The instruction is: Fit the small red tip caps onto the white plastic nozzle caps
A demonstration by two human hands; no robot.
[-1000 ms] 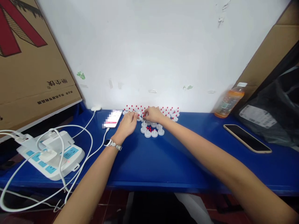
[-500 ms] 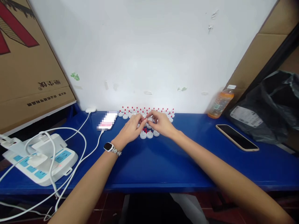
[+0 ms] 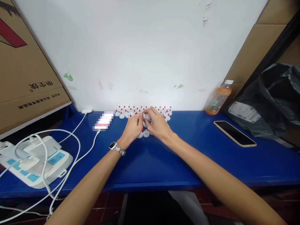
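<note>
Both hands meet over a cluster of small white caps on the blue table [image 3: 150, 162]. My left hand [image 3: 132, 128], with a watch on its wrist, pinches toward a white cap [image 3: 147, 117] held between the fingertips of both hands. My right hand [image 3: 158, 124] closes its fingers on the same cap. Loose white caps [image 3: 145, 134] lie just below the hands. A row of white caps with red tips [image 3: 131, 110] stands along the wall behind the hands. Whether a red piece is in the fingers is too small to tell.
A phone on a cable [image 3: 103, 121] lies left of the caps. A white power strip [image 3: 35, 161] with plugs and cables sits at the left edge. A dark phone [image 3: 234, 133], an orange drink bottle [image 3: 217, 98] and a black bag [image 3: 269, 103] are at the right. A cardboard box [image 3: 25, 62] leans at left.
Both hands drew back slightly from the rear row to the loose caps and closed together on one cap. The camera view shifted a little to the right.
</note>
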